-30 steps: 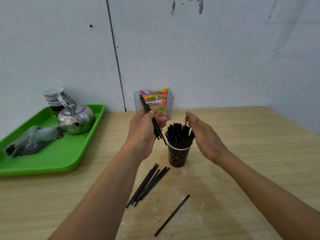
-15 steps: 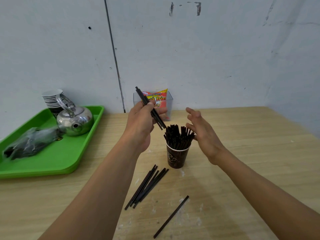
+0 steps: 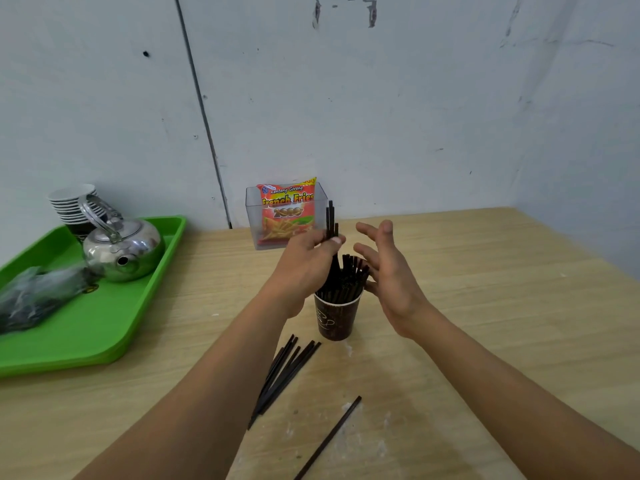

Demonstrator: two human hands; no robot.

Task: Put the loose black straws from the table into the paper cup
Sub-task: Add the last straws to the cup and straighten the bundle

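Observation:
A dark brown paper cup [image 3: 335,320] stands upright mid-table, packed with black straws [image 3: 348,277]. My left hand [image 3: 304,263] grips a small bunch of black straws [image 3: 331,220], held almost upright just above the cup's left rim, their lower ends among the straws in the cup. My right hand [image 3: 389,277] is open, fingers spread, right beside the cup's straws on the right. A loose pile of black straws [image 3: 285,374] lies on the table in front of the cup. One single straw [image 3: 329,438] lies nearer to me.
A green tray [image 3: 90,327] at the left holds a metal kettle [image 3: 121,245], stacked cups [image 3: 74,206] and a plastic-wrapped dark bundle [image 3: 38,296]. A clear box with a French fries snack bag [image 3: 287,214] stands against the wall behind the cup. Walls close the back and right.
My left hand has turned its bunch of straws from slanted to nearly upright and lowered it into the cup's top. My right hand stayed open beside the cup.

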